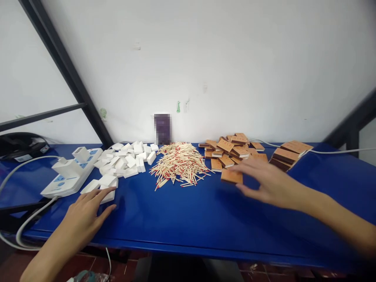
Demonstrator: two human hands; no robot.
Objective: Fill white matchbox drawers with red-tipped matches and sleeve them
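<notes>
Over white boxes (108, 180), left hand (84, 213) palm-down, fingers apart; by a matchbox (230, 177), right hand (270, 182) outstretched, grip unclear.

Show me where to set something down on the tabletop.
Free: blue tabletop between left hand and right hand, before the matchsticks; also right of the stacked matchboxes, before the white cable. Crowded: the back, with white boxes, matchsticks and heaped matchboxes; the left, with power strip.
</notes>
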